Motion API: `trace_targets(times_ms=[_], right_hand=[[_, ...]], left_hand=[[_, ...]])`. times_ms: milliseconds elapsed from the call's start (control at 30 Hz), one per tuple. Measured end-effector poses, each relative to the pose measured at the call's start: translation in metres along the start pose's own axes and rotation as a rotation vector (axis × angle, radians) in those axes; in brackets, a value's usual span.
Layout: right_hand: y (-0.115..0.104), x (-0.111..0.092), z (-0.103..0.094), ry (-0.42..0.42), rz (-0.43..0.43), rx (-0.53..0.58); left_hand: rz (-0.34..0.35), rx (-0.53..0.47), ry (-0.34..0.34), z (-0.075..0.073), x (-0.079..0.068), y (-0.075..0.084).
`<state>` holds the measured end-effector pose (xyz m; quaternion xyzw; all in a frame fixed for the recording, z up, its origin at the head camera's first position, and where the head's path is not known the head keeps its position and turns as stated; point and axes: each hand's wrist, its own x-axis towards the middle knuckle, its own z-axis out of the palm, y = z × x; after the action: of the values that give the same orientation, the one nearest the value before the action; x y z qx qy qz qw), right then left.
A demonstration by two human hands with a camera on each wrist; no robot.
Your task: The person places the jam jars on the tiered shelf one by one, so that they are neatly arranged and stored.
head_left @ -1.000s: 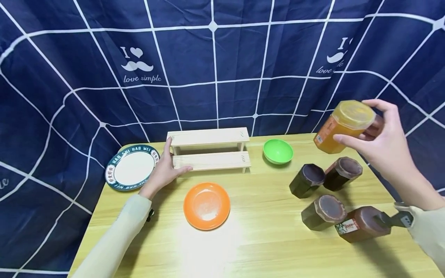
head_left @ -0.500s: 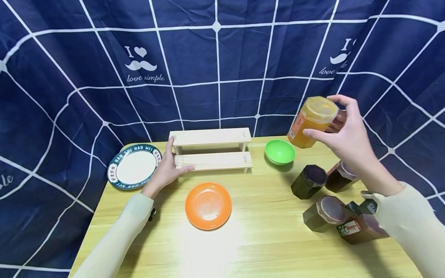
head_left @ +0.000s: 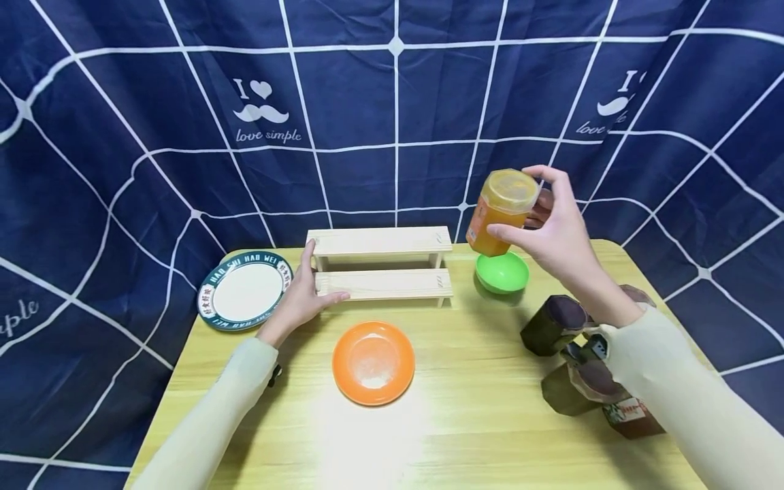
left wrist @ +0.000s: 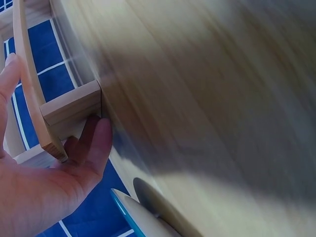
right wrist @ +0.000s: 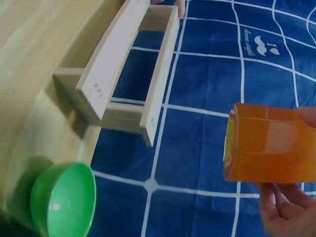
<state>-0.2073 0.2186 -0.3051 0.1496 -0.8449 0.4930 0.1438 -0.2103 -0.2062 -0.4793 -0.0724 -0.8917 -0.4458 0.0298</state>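
My right hand (head_left: 560, 235) grips a clear faceted jar of orange-yellow contents (head_left: 505, 214) in the air. The jar leans a little, above and behind the green bowl (head_left: 503, 273). In the right wrist view the same jar (right wrist: 271, 143) shows bare orange sides, with fingers below it. My left hand (head_left: 303, 292) holds the left end of a two-step wooden rack (head_left: 382, 282). In the left wrist view its thumb lies along one board and its fingers curl round the rack's end support (left wrist: 74, 106).
An orange plate (head_left: 373, 364) lies in front of the rack, and a white plate with a green rim (head_left: 214, 299) at the left. Several dark jars stand at the right, among them a black one (head_left: 548, 330), partly behind the right forearm. A blue curtain (head_left: 343, 88) hangs behind.
My right hand has carried the orange-yellow jar leftward, from above the dark jars to above the green bowl near the rack. The left hand keeps its hold on the rack.
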Motion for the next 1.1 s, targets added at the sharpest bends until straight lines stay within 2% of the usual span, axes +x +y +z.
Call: trace_targets(times_ms=[33,200,233,367,433,500,833,1100], right_hand=[[0.0,0.002,0.004,-0.004,-0.001,0.005],[-0.002,0.01,0.027,-0.016,-0.009,0.056],[-0.002,0.012,0.032,-0.018,-0.012,0.06],[-0.002,0.018,0.051,-0.029,-0.028,0.064],[-0.002,0.021,0.061,-0.035,-0.033,0.061],[-0.001,0.023,0.07,-0.041,-0.032,0.06],[-0.006,0.042,0.112,-0.096,-0.048,0.09],[-0.01,0.05,0.149,-0.119,-0.05,0.119]], left_hand=[[0.01,0.008,0.008,0.001,0.001,-0.005],[0.033,-0.025,0.01,0.001,0.001,-0.007],[0.045,-0.018,0.02,0.003,0.004,-0.013],[0.046,-0.009,0.029,0.003,0.004,-0.016],[0.036,-0.001,0.028,0.003,0.004,-0.015],[0.013,-0.014,0.005,-0.001,-0.001,-0.003],[-0.003,-0.001,-0.012,-0.001,-0.001,0.0],[0.019,-0.004,0.005,-0.001,0.0,-0.004]])
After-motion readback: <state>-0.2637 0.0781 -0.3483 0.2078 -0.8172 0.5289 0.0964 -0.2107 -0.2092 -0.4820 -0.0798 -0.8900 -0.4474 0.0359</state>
